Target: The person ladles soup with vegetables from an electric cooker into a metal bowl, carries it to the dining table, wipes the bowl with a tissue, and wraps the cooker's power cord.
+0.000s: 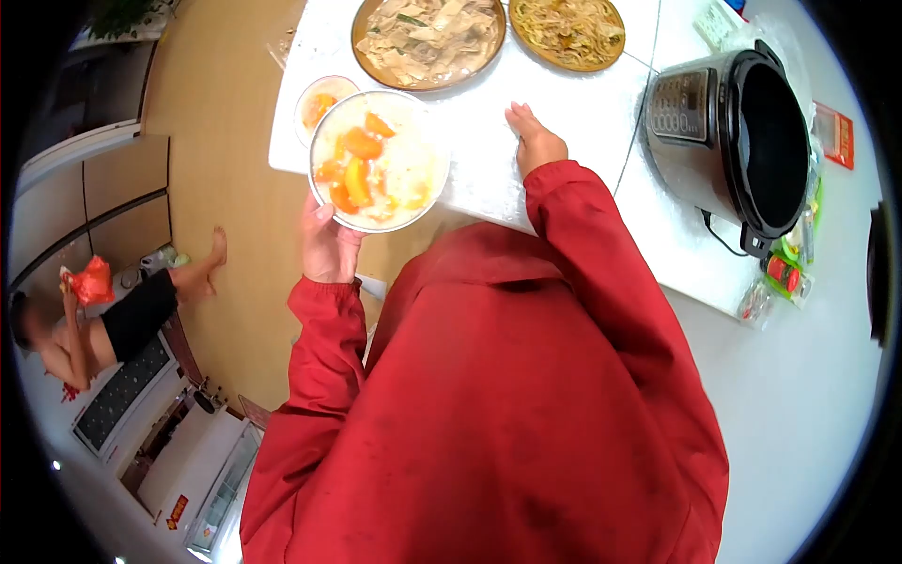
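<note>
My left hand point(331, 242) grips a round bowl point(434, 184) by its lower left rim, the thumb on the edge and the other fingers underneath. Pale porridge point(406, 141) with orange chunks point(358, 179) that look like pumpkin or sweet potato fills it. The bowl is held at the table's near edge, partly covering a smaller bowl point(324, 85) with orange pieces in it. My right hand point(538, 141) is over the white table point(484, 141) to the right of the porridge bowl. Its fingers stretch forward, loosely together, and nothing shows in them.
A brown-rimmed plate of pale sliced food point(430, 38) and a plate of noodle-like shreds point(568, 30) stand at the back. On the right is an electric pressure cooker point(695, 117), its top uncovered. Packets point(785, 273) lie beyond it. Another person point(113, 324) is at far left, holding a red bag.
</note>
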Demonstrator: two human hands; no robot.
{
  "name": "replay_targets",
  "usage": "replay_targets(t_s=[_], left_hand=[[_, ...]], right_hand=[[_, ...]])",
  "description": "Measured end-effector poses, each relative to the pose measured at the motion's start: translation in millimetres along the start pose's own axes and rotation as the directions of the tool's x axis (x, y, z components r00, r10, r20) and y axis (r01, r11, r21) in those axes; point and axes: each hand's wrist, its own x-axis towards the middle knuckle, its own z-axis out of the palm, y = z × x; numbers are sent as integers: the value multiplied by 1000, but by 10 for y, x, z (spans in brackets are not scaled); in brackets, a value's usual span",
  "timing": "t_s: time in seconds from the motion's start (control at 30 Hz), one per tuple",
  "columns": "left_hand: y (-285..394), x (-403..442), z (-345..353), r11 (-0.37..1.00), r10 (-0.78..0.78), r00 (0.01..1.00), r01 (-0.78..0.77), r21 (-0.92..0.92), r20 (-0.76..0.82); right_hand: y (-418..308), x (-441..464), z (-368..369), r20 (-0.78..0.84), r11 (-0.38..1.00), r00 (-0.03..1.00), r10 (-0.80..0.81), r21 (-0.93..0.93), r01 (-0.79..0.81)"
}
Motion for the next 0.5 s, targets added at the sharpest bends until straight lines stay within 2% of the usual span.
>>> replay_targets(t_s=[0.03,0.07,0.1,0.17,0.23,0.33,0.37,0.4,0.43,0.5], left_hand=[[13,-6,-11,1000,-3,1000,3,-14,1],[13,-7,-23,1000,-10,1000,10,-28,4],[11,-6,-22,999,-20,1000,20,-42,10],[17,-13,12,999,-10,1000,10,-37,2],[51,-4,59,999,-3,1000,3,-36,0],[182,-5,126,999,11,1000,-10,-53,12],[240,-9,138,998,7,999,-4,-66,36],[300,-13,148,997,5,998,0,-80,60],[360,-17,165,995,8,996,0,-95,86],[477,-25,242,995,-12,993,24,-96,119]], right_hand=[[-90,46,14,13,998,1000,-21,-55,22],[-226,17,32,208,778,877,432,405,-480],[-586,25,-174,559,162,553,617,598,-785],[-615,-368,-11,636,442,649,418,481,-757],[-720,-541,-171,783,572,588,202,393,-720],[-636,-628,-82,670,757,741,45,462,-463],[-585,-574,-35,757,316,611,229,536,-783],[-631,-398,-166,738,24,616,278,635,-772],[-695,-220,-342,724,-263,611,322,688,-676],[-865,28,-630,616,-427,754,228,759,-491]])
